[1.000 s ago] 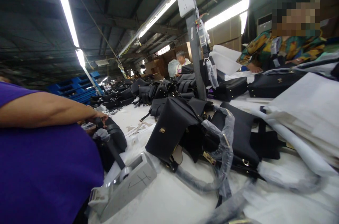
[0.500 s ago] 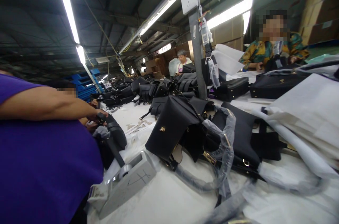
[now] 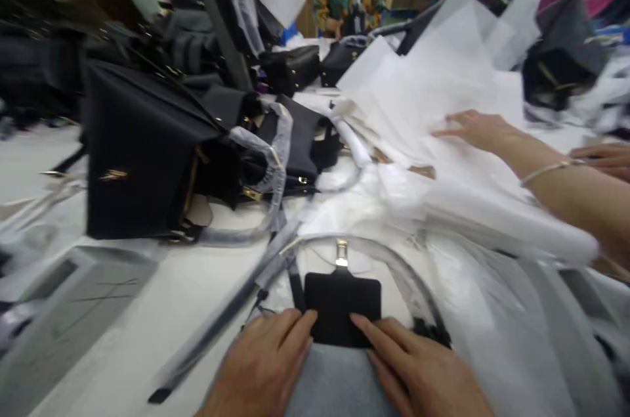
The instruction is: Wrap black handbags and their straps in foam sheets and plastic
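On flap (image 3: 339, 302), hands (image 3: 263, 361) (image 3: 418, 364) newly visible

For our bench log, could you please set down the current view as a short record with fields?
Left hand: fingertips at the lower left of a black panel
Right hand: fingertips at the panel's lower right
Panel top: gold-coloured clasp
Below panel: grey surface
Beyond panel: curved, wrapped handle
Left side: black bag; grey dispenser-like object, blurred
Right side: co-worker's hand over white sheets
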Motion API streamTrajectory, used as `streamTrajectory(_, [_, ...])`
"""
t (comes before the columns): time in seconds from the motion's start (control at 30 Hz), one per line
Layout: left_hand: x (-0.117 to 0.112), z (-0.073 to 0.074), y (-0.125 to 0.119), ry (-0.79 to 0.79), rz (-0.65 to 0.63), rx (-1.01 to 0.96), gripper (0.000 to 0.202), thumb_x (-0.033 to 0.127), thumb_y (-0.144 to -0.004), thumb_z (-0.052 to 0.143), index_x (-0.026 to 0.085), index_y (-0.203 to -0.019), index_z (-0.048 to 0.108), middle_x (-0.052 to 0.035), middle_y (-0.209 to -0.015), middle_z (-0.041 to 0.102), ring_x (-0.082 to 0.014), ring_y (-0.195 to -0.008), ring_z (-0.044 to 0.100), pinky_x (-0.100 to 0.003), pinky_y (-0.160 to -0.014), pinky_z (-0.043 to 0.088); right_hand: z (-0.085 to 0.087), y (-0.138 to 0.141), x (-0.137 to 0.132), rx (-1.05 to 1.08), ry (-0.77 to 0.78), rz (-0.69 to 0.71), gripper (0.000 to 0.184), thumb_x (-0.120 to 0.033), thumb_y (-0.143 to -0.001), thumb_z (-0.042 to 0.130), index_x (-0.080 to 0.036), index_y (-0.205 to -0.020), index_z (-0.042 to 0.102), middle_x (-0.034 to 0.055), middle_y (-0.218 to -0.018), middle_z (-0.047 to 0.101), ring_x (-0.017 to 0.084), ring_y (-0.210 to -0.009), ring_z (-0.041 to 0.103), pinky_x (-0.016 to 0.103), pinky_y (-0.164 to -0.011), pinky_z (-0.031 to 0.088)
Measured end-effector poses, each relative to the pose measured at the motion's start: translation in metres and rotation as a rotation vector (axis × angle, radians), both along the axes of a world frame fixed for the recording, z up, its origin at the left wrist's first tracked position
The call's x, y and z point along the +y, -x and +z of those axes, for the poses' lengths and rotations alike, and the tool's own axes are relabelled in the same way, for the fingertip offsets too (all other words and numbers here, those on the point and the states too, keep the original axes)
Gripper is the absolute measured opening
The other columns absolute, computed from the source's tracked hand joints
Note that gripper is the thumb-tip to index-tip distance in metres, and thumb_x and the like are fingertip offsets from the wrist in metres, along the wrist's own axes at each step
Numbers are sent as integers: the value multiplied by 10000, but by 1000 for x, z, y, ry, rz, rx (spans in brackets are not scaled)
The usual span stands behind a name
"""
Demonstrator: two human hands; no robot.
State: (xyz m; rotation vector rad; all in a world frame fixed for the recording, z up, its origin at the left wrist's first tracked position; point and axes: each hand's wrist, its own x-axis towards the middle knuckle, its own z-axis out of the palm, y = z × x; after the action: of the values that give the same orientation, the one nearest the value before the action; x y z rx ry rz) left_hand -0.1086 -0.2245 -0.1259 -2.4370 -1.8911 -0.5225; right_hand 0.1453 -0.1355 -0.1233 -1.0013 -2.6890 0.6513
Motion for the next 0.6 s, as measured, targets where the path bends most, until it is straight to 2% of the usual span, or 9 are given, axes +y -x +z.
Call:
streamTrajectory(0.1, [0,6,4,-142,-72,-13,330,209,-1028,376,220,-1161,677,-38,-1122,712,-178,-1038,628,-324,-950,443,10,6,-2,-134,100,17,538,-173,-952,446,-316,-1471,439,49,-1091,693,181,-801,715,287,-683,591])
streamTrajectory(0.17, [-3,13,4,-197,-189,-37,339,187,-1031,372,224,-1105,700,-9,-1088,728,-154,-1046,620,-307,-1040,384,15,11,-1,-168,127,3,544,-173,-952,466,-322,-1474,431,46,-1113,680,180,-819,710,284,-692,577])
streamTrajectory(0.27, [-8,24,0,-147,-316,-15,348,175,-1033,359,188,-1081,703,2,-1036,745,-121,-978,648,-246,-1019,415,19,14,-1,-182,127,-8,544,-173,-948,485,-322,-1470,437,40,-1101,678,177,-807,705,271,-684,554])
streamTrajectory(0.33, [-12,32,-4,-79,-330,64,365,346,-1040,375,192,-1177,676,-19,-1079,745,-144,-1007,660,-251,-972,467,21,13,-1,-188,125,-6,537,-176,-947,486,-316,-1463,447,43,-1101,681,179,-808,704,265,-683,542])
streamTrajectory(0.43, [-22,38,-9,-7,-365,212,601,645,-940,417,253,-1373,558,-68,-1198,715,-232,-1103,652,-345,-926,522,24,13,-1,-201,134,-1,522,-201,-954,475,-311,-1464,450,54,-1129,681,180,-814,702,259,-688,530])
streamTrajectory(0.5, [-31,36,-12,16,-373,258,670,699,-902,428,304,-1440,481,-102,-1261,682,-293,-1156,634,-427,-910,533,25,14,0,-210,126,-7,502,-230,-967,464,-310,-1462,455,57,-1141,680,180,-819,702,257,-688,521])
streamTrajectory(0.6, [-46,26,-16,44,-352,237,701,698,-903,425,336,-1501,373,-166,-1371,596,-368,-1254,568,-541,-923,515,28,15,0,-215,102,-13,481,-269,-981,457,-308,-1461,458,54,-1136,683,189,-846,704,261,-698,509])
